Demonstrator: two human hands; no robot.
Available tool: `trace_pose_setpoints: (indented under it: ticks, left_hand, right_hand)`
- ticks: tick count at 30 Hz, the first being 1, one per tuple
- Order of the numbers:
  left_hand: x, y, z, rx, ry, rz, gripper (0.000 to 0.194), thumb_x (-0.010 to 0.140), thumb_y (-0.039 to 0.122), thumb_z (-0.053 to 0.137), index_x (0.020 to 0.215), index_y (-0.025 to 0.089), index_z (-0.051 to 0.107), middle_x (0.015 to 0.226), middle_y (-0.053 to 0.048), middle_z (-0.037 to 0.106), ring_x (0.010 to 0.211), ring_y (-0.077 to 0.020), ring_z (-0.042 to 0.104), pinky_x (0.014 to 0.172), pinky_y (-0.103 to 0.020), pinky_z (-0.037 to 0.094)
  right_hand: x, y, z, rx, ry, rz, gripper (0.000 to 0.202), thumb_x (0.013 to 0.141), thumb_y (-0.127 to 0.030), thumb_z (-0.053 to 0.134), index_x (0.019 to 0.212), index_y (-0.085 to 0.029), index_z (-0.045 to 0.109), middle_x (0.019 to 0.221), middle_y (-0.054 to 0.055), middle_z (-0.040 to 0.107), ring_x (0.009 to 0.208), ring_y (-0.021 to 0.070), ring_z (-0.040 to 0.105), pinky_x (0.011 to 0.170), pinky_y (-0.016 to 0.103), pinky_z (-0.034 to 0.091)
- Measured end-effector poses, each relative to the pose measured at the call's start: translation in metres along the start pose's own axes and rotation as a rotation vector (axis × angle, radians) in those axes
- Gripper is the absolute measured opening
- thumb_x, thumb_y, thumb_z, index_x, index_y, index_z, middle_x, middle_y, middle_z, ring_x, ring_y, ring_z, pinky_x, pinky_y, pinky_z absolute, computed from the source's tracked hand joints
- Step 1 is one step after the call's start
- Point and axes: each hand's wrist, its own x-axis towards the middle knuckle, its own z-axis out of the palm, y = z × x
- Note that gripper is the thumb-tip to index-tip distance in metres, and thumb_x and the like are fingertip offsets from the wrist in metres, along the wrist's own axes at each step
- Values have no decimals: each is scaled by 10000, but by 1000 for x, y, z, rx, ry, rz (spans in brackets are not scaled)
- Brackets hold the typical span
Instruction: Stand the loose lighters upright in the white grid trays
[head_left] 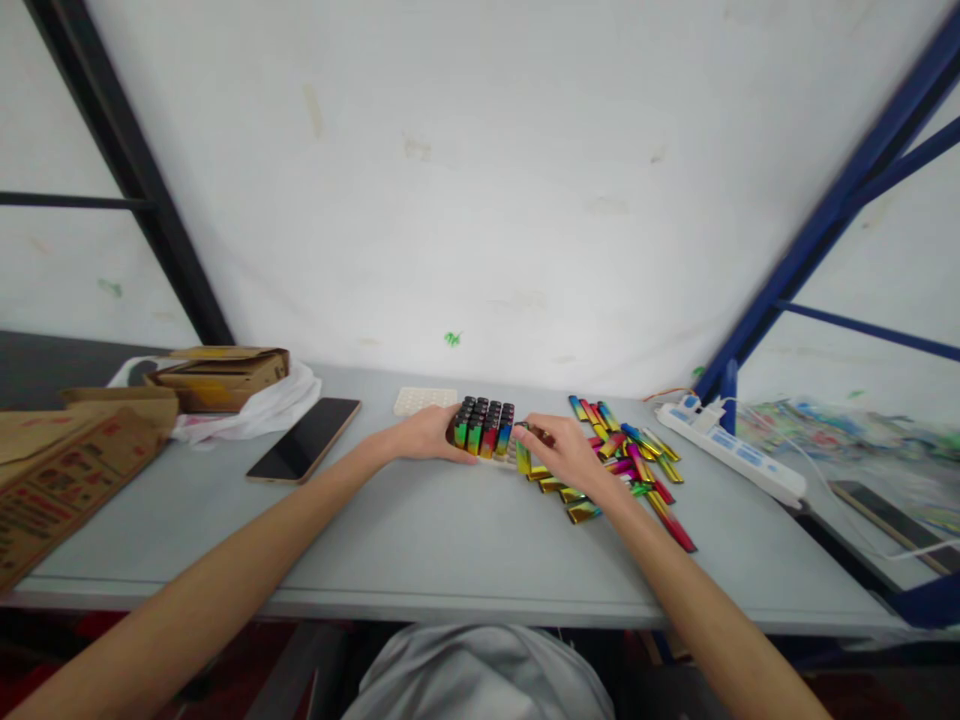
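Several shiny multicoloured lighters (486,432) with black tops stand upright in close rows in a pale tray (501,463) on the table. My left hand (429,434) is closed around the left side of this block, its thumb along the front and its other fingers mostly hidden behind. At the right end of the tray, my right hand (564,448) pinches a yellow-green lighter (523,458), held upright by its top. Whether that lighter touches the tray bottom I cannot tell. Loose lighters (636,462) in metallic gold, red, blue and green lie scattered beside and beyond my right hand.
Behind my left hand lies a second pale tray with a grid of holes (424,400). A dark-screened phone (306,440) and cardboard boxes (82,450) are to the left. A white power strip (731,452) lies at the right, near a blue metal frame (814,235).
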Motion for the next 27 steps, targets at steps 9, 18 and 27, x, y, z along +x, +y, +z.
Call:
trace_pose_setpoints:
  ticks: [9,18,27]
  left_hand:
    - [0,-1,1,11,-7,-4,863,644,678,775,1338,211,564,1199,-89,739,1031,-319,697,882,-365,527]
    - [0,-1,1,7,8,13,820,652,666,775,1306,215,575,1199,-81,737,1048,-319,694,877,-351,521]
    - [1,-3,1,26,9,12,854,644,726,749,1309,222,565,1190,-76,735,1048,-325,690,883,-365,520]
  right_hand:
    - [0,9,7,-54,-109,35,461,1016,-532,489,746,-191,642,644,7,638,553,141,510,590,261,326]
    - [5,1,19,-384,-236,61,505,1012,-595,470,798,-186,675,728,63,702,618,164,593,576,265,266]
    - [3,57,-12,-427,52,155,417,1079,-405,353,1046,-159,688,1004,116,739,927,215,669,865,300,453]
